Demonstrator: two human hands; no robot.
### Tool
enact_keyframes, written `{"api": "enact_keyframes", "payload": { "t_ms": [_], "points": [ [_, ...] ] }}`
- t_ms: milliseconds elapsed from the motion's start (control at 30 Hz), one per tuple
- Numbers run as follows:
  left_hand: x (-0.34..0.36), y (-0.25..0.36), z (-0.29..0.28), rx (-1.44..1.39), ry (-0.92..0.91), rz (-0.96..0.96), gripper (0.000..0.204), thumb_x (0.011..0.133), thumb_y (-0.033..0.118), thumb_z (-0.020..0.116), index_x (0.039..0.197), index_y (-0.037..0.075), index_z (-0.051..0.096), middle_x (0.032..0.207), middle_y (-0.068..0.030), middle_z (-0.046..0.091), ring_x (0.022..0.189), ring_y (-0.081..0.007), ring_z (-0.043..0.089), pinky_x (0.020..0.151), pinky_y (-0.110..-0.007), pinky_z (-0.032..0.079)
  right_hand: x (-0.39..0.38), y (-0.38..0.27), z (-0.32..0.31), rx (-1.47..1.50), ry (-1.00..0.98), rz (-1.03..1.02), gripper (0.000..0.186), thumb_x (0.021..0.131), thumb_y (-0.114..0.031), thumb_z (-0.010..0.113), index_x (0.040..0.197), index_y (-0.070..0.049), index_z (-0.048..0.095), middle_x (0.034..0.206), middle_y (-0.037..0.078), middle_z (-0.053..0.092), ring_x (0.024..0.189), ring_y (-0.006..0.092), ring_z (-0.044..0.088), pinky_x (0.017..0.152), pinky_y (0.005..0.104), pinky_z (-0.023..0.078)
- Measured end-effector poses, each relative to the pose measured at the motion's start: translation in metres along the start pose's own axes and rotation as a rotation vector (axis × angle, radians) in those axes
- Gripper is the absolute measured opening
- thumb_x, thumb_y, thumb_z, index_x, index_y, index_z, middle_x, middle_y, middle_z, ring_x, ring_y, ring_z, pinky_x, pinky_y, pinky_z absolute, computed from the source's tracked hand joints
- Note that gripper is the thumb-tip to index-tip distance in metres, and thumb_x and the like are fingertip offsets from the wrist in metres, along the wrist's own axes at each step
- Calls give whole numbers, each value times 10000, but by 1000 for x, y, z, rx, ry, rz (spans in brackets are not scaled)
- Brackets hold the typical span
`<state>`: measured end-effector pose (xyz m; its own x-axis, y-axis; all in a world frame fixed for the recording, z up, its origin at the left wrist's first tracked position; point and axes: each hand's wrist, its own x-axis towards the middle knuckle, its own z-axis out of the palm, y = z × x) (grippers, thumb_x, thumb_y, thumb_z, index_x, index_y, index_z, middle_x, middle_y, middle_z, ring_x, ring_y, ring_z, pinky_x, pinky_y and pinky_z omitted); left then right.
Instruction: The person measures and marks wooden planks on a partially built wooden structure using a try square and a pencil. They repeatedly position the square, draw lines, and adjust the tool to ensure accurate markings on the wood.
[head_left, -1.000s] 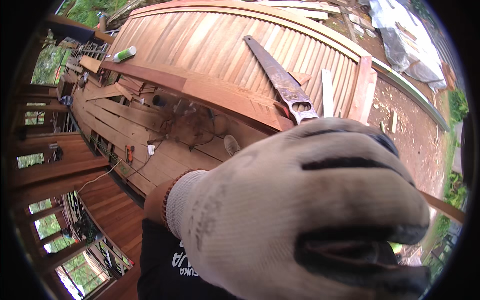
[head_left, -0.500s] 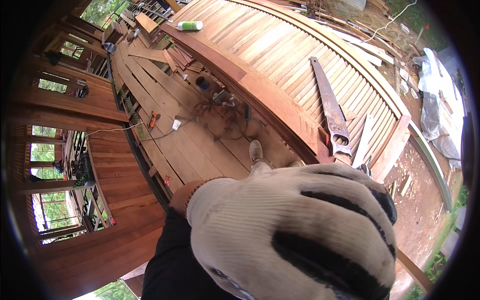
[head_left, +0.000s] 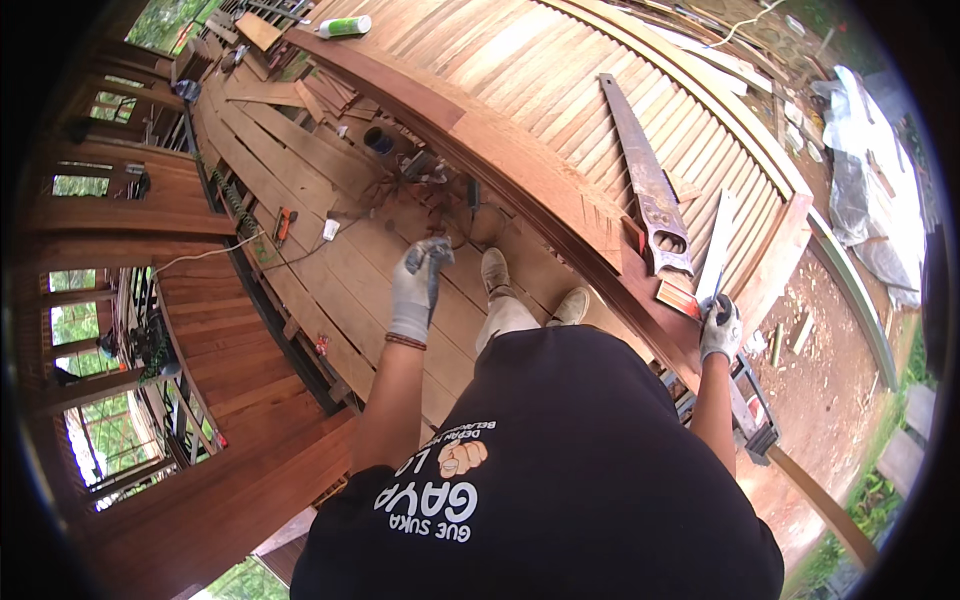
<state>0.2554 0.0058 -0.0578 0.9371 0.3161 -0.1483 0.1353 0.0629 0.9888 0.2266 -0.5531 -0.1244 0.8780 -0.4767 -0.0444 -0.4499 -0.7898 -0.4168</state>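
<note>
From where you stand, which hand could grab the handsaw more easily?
The right hand, probably. It rests on the wooden rail's end by the white strip, close to the handsaw's handle. The left hand hangs over the plank floor, across the rail.

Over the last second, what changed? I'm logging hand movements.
The left hand in a pale work glove, which had filled the view close to the camera, dropped away toward the wooden plank floor. The long rusty handsaw stayed on the slatted wooden panel.

Slatted wooden panel (head_left: 560, 80) under a rusty handsaw (head_left: 645, 180) and tube (head_left: 343, 27).
</note>
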Motion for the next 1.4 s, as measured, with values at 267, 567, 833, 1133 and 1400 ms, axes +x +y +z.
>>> {"api": "enact_keyframes", "payload": {
  "t_ms": [267,567,833,1133,1400],
  "points": [
    [-117,-174,-104,811,42,-533,256,980,274,649,897,37,699,748,-102,706,671,-185,663,607,-323,513,13,-65,-3,220,-7,-130,327,966,-170,626,1255,-17,644,1189,173,646,1046,295,644,884,418,518],
    [-196,-211,-228,-104,548,-907,163,996,221,593,924,81,636,727,-94,687,578,-221,652,506,-345,448,-17,-202,26,287,-80,-555,277,997,-88,593,1258,-10,642,1182,126,692,1086,208,676,945,328,523],
    [-220,-188,-263,-410,514,-607,199,987,185,643,918,-1,628,803,-119,668,701,-211,635,650,-330,489,-114,-360,101,275,-557,-696,343,933,-130,676,1259,-29,654,1160,158,716,1054,250,703,927,334,540],
    [-295,-254,-388,-188,640,-1028,209,986,268,639,879,92,599,721,-24,639,566,-139,582,490,-300,433,-142,-278,282,-375,-998,-237,406,870,-403,658,1139,-106,722,1178,203,704,1160,374,648,963,466,520],
    [3,-164,-323,510,68,-544,335,920,355,634,1091,77,711,963,-161,730,919,-350,699,820,-411,539,-113,-385,346,-579,-1044,-307,390,880,-397,601,1157,-152,726,1206,208,691,1172,389,636,996,467,512]
  ]
}}
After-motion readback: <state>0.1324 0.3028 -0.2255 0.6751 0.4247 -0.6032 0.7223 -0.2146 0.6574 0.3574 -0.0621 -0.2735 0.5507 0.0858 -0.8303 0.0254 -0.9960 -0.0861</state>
